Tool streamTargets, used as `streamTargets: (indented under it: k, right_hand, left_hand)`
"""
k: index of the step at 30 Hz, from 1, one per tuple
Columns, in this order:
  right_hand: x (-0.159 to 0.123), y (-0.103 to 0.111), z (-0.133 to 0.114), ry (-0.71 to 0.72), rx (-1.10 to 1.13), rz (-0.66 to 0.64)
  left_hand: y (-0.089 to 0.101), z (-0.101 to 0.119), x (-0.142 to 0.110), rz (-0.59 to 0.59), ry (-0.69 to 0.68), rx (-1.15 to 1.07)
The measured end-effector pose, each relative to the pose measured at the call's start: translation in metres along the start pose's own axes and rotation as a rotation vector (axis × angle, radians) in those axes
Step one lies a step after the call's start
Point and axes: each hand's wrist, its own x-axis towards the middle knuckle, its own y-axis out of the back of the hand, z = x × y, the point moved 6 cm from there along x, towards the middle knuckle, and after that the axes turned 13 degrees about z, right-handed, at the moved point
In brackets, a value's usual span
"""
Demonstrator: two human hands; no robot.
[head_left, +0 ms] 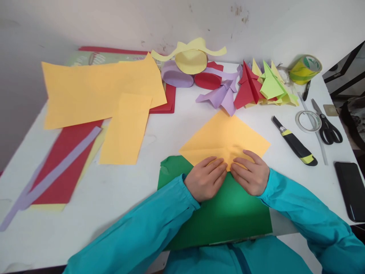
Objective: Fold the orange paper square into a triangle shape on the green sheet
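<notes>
An orange paper square (225, 135), turned like a diamond and creased, lies on the white table (119, 190). Its near corner rests over a green sheet (228, 217). My left hand (205, 178) and my right hand (251, 173) meet at that near corner. The fingers of both press flat on the folded orange paper, fingertips almost touching. Both arms wear teal sleeves.
Large orange sheets (99, 89), a red sheet (64, 163) and a lilac strip (51, 177) lie left. Folded paper shapes (256, 85) and paper loops (191, 62) sit at the back. Right: a utility knife (295, 142), tape rolls (305, 68), scissors (327, 127), a black phone (350, 188).
</notes>
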Motion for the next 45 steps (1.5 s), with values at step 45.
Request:
streamTargets:
  k: [45]
  right_hand:
    - [-0.005, -0.001, 0.006, 0.036, 0.072, 0.037]
  left_hand:
    - [-0.003, 0.0, -0.001, 0.002, 0.0, -0.004]
